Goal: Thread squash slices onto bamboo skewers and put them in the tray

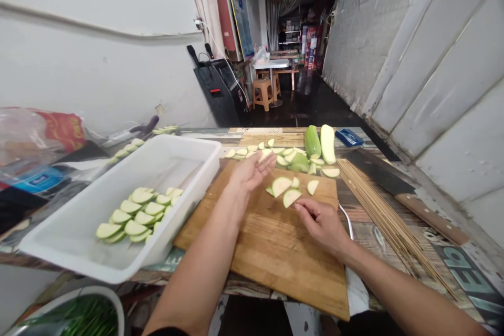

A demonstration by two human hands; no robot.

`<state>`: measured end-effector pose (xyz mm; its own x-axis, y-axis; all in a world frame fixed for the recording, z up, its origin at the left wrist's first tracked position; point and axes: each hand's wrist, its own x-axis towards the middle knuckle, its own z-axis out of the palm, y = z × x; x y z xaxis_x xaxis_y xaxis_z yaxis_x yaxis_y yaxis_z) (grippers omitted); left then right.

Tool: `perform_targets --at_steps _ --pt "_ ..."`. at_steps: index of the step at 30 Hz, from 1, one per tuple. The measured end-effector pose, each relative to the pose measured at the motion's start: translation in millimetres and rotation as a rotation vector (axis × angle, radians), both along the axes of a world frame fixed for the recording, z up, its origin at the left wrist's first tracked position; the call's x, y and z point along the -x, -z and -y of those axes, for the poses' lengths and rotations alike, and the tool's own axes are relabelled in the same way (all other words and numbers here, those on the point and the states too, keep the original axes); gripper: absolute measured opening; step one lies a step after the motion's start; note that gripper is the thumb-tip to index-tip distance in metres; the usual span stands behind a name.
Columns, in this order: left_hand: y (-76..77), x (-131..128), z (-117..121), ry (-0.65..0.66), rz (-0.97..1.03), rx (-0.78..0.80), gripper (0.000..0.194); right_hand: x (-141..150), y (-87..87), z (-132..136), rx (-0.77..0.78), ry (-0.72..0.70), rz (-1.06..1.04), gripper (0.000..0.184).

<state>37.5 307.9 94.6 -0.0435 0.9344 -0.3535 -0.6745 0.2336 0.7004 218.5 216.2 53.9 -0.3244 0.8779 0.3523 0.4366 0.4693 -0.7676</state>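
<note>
My left hand [250, 170] reaches over the far edge of a wooden cutting board [275, 252], fingers stretched out toward a heap of pale green vegetable slices [283, 158]. My right hand [321, 223] rests on the board with its fingers pinched on what looks like a thin skewer. Two slices [285, 191] sit just beyond its fingertips, apparently threaded on the stick. A third slice [312, 186] lies loose beside them. Two halved green vegetables [319, 143] lie behind the heap.
A white plastic tub [197, 168] left of the board holds several skewered slices [136, 215]. A bundle of bamboo skewers [378, 205] and a cleaver [394, 184] lie to the right. A bowl of greens [79, 315] sits at bottom left. Bags clutter the far left.
</note>
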Motion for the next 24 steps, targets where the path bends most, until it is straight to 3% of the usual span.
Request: perform_targets --at_steps 4,24 --pt "1.3 1.5 -1.2 -0.044 -0.024 0.017 0.006 1.0 0.6 -1.7 0.03 0.004 -0.009 0.022" --pt "0.0 1.9 -0.8 -0.018 -0.03 0.021 0.003 0.2 2.1 -4.9 0.093 0.043 -0.026 0.027"
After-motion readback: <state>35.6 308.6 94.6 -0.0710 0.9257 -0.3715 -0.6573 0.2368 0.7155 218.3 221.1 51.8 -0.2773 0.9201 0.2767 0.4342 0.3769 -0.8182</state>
